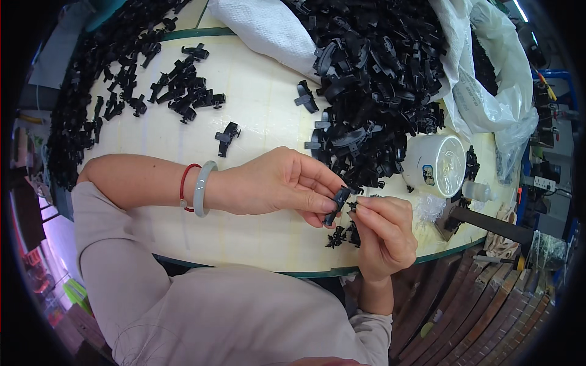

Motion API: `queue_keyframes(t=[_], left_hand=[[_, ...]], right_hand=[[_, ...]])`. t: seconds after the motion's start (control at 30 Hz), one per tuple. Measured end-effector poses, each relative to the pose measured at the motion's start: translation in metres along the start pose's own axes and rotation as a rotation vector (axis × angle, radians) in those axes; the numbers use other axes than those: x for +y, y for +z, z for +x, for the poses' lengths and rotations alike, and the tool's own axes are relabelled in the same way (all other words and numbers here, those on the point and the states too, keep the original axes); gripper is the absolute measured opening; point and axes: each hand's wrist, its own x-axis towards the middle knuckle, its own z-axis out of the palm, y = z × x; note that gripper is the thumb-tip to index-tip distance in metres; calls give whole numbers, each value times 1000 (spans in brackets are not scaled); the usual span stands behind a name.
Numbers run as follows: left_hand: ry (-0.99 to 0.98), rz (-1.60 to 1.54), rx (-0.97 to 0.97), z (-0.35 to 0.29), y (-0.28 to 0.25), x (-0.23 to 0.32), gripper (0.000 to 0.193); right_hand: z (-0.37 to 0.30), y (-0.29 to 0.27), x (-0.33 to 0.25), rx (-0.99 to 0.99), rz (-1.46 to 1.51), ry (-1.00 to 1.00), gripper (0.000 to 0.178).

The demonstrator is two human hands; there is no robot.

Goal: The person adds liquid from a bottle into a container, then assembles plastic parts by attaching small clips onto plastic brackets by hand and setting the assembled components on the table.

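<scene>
One long black plastic clip [337, 206] is pinched in our left hand [284, 183], and our right hand [389, 230] has fingertips closed on a tiny black plastic doodad [352, 207] just beside it, over the cream tabletop [256, 241].

Left fingers [318, 201] holding part [339, 205], black heap [372, 79]

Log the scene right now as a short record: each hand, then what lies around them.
Left hand: holds a black plastic part
Right hand: pinches a small black piece close to that part; contact unclear
Nearer the body: loose small pieces on the white table
Beyond the hands: large heap of black parts
Right side: white tub
</scene>
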Motion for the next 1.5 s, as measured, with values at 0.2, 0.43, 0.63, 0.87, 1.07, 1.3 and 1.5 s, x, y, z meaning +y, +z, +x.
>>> queue_keyframes(t=[0.2,0.43,0.63,0.87,1.07,1.3,1.5], left_hand=[[-4,1,-21,0,-1,0,30],[-3,-17,-14,0,0,-2,30],[-19,30,-24,1,3,-1,26],[-60,88,131,-7,10,8,24],[-119,573,423,-26,6,34,18],[91,930,762,-56,-16,31,19],[375,1484,884,-67,-14,33,23]], right_hand=[[1,1,2,-2,4,3,25],[2,3,2,-17,1,-3,25],[0,-2,3,-66,-63,-41,31],[-1,-8,0,-60,24,44,31],[-24,-45,21,243,-553,512,15],[-24,-37,40,150,-722,486,8],[-24,-40,37,155,-687,526,9]])
